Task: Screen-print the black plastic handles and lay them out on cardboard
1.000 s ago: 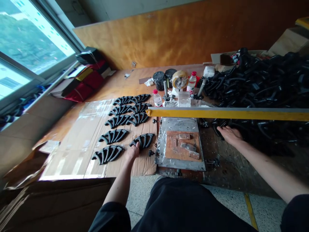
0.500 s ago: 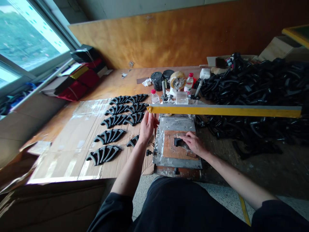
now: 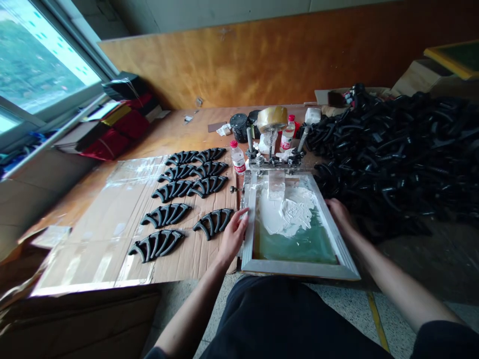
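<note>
A metal-framed screen [image 3: 299, 270] lies lowered over the base plate, with white paste [image 3: 286, 212] spread on its green mesh. My left hand [image 3: 235, 232] is at the frame's left edge, fingers apart, holding nothing that I can make out. At the frame's right side is my right hand [image 3: 340, 215], near the black parts; its fingers are mostly hidden. A clear block [image 3: 276, 184] stands at the back of the mesh, below the hinge clamps [image 3: 275, 160]. The black piece under the screen is hidden.
Black curved parts [image 3: 160, 244] lie in rows on cardboard [image 3: 101, 224] to the left. A large pile of black parts [image 3: 396, 149] covers the right side. Behind stand a bottle [image 3: 237, 158], another bottle [image 3: 287, 133], a tape roll [image 3: 272, 118] and a black tub [image 3: 238, 127].
The framed screen has swung down from its raised, edge-on position and covers the plate. My right hand has left the black piece and moved right. My left hand has come down along the frame.
</note>
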A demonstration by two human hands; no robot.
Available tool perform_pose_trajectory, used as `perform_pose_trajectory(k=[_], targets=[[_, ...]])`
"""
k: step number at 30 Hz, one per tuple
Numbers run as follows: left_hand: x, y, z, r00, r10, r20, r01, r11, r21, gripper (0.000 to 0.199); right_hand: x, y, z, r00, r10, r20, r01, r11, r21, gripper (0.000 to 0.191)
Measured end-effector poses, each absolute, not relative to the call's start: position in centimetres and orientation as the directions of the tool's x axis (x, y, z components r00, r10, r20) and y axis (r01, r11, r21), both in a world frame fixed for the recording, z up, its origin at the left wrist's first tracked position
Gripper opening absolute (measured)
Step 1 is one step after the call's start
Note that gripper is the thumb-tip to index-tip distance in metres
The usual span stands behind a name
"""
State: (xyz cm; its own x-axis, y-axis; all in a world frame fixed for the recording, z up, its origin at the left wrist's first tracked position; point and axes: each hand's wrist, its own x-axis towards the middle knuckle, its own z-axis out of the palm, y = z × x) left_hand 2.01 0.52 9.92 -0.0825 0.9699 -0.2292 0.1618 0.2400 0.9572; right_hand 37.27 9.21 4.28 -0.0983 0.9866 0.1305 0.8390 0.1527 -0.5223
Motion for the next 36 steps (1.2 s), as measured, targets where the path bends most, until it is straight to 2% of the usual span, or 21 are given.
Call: perform_pose_trajectory(k=[2,3,5,7,8,11,13,17,19,21,23,25,27,29,32,33,36], targets=[[2.2,0.2,7.4,-0.086,0.951,-0.295,0.196,0.307,0.931,0.058,37.1,10.7,5.6,-0.008,0.982,0.19,0.859,0.104,-0.502,0.03],[2.3,0.2,6.3,-0.094,0.943,-0.32,0.228,0.333,0.915,0.06,36.0,11.5,6.4,-0.012,0.971,0.239,0.86,0.132,-0.492,0.035],[2.4,0.6,4.8,-0.115,0.931,-0.348,0.304,0.366,0.879,0.061,32.4,12.7,8.0,-0.138,0.935,0.327,0.854,0.28,-0.438,0.059],[2.3,1.1,3.9,-0.115,0.929,-0.351,0.377,0.368,0.85,0.059,28.2,13.5,9.2,-0.299,0.902,0.31,0.838,0.404,-0.367,0.068],[2.2,1.3,3.6,-0.106,0.931,-0.35,0.414,0.362,0.835,0.058,26.5,13.6,9.6,-0.351,0.9,0.259,0.836,0.426,-0.347,0.063],[1.9,1.5,3.1,-0.068,0.934,-0.352,0.497,0.338,0.799,0.058,23.7,12.4,9.6,-0.448,0.892,0.067,0.833,0.443,-0.331,0.029],[1.8,1.5,2.8,-0.062,0.932,-0.356,0.502,0.338,0.796,0.059,24.0,10.6,9.1,-0.533,0.846,0.012,0.796,0.506,-0.332,0.016],[1.9,1.3,2.3,-0.087,0.934,-0.347,0.48,0.345,0.807,0.058,26.5,7.1,8.7,-0.753,0.658,0.021,0.609,0.709,-0.355,0.036],[2.0,1.2,2.4,-0.096,0.935,-0.342,0.469,0.345,0.813,0.056,27.1,6.7,9.0,-0.816,0.578,0.001,0.532,0.753,-0.387,0.039],[2.0,1.2,2.6,-0.097,0.936,-0.338,0.462,0.343,0.818,0.056,27.0,7.0,9.2,-0.809,0.587,-0.01,0.539,0.735,-0.411,0.033],[1.9,1.3,2.9,-0.085,0.935,-0.343,0.461,0.343,0.819,0.057,26.5,7.3,9.0,-0.75,0.66,0.033,0.595,0.696,-0.403,0.03],[1.8,1.3,3.2,-0.07,0.932,-0.355,0.457,0.346,0.819,0.059,26.2,6.7,8.2,-0.714,0.692,0.112,0.612,0.693,-0.381,0.033],[1.8,1.3,3.4,-0.066,0.929,-0.363,0.444,0.353,0.824,0.059,26.4,5.6,7.3,-0.738,0.656,0.159,0.571,0.732,-0.372,0.041],[1.8,1.2,3.5,-0.073,0.927,-0.368,0.422,0.363,0.831,0.058,26.7,4.7,7.0,-0.771,0.62,0.147,0.532,0.753,-0.387,0.04],[1.8,1.2,3.9,-0.071,0.92,-0.385,0.371,0.382,0.846,0.059,26.2,5.8,7.9,-0.699,0.705,0.12,0.6,0.669,-0.437,0.028],[1.7,1.3,4.2,-0.056,0.92,-0.389,0.347,0.383,0.856,0.061,25.7,6.8,8.5,-0.649,0.75,0.13,0.634,0.627,-0.452,0.03],[1.4,1.3,6.0,0.019,0.925,-0.379,0.246,0.363,0.899,0.069,24.6,11.2,11.0,-0.52,0.833,0.187,0.703,0.542,-0.461,0.055]])
